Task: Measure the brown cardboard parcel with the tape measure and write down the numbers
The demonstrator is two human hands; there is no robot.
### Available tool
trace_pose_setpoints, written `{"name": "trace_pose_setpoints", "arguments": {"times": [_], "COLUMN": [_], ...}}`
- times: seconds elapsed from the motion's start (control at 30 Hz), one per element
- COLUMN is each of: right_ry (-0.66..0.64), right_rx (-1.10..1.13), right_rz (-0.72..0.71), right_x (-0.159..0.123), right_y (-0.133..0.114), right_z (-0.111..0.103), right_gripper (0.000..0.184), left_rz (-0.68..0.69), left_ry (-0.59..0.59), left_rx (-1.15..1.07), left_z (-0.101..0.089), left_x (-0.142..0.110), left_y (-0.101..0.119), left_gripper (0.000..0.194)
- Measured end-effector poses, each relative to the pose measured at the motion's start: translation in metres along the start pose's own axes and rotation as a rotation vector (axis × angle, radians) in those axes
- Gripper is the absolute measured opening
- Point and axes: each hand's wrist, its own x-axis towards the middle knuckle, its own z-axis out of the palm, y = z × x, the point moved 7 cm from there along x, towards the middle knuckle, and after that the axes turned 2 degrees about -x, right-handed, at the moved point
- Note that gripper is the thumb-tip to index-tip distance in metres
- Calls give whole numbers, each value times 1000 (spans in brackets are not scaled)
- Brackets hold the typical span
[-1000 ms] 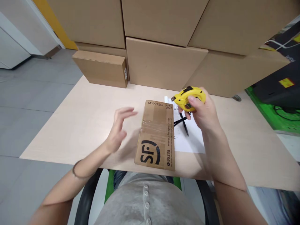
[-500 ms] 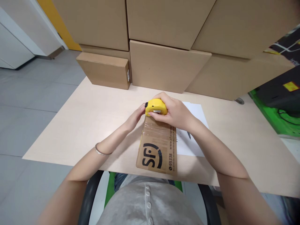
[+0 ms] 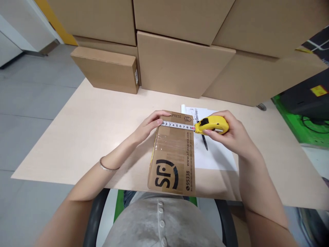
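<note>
A brown cardboard box [image 3: 171, 154] with black SF print and clear tape lies near the table's front edge. Across its top runs the white blade [image 3: 178, 126] of a tape measure, its numbers rising to a red 10 by the box's right edge. My left hand [image 3: 150, 125] pinches the blade's end at the box's left edge, thumb on top. Beyond the right edge, my right hand [image 3: 231, 132] is closed around the yellow tape measure case [image 3: 213, 125]. Under that hand lie a white paper sheet [image 3: 218, 156] with handwriting and a black pen [image 3: 205, 142].
Large cardboard boxes [image 3: 182, 65] stand stacked along the back of the table [image 3: 102, 130]. A smaller flat box [image 3: 108, 70] stands at the back left. Dark equipment [image 3: 305, 99] sits on a green surface at the right. Chair arms flank my body.
My right hand has moved right with the tape measure, drawing the blade out across the box. My left hand stays at the left edge, now on the blade's end. The view shifted slightly.
</note>
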Motion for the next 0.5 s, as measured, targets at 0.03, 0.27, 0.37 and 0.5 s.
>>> {"name": "trace_pose_setpoints", "arguments": {"times": [0.03, 0.27, 0.37, 0.5], "right_ry": [5, 29, 35, 8], "right_rx": [8, -55, -103, -156], "right_rz": [-2, -77, -93, -179], "right_x": [0, 0, 3, 22], "right_y": [0, -8, -19, -47], "right_z": [2, 0, -4, 16], "right_gripper": [34, 35, 33, 37], "left_rz": [-3, 6, 39, 105], "left_ry": [9, 37, 27, 9], "left_rx": [0, 11, 31, 55], "left_z": [-1, -2, 0, 2], "left_x": [0, -2, -1, 2], "left_y": [-1, -3, 2, 7], "left_gripper": [33, 34, 35, 39]}}
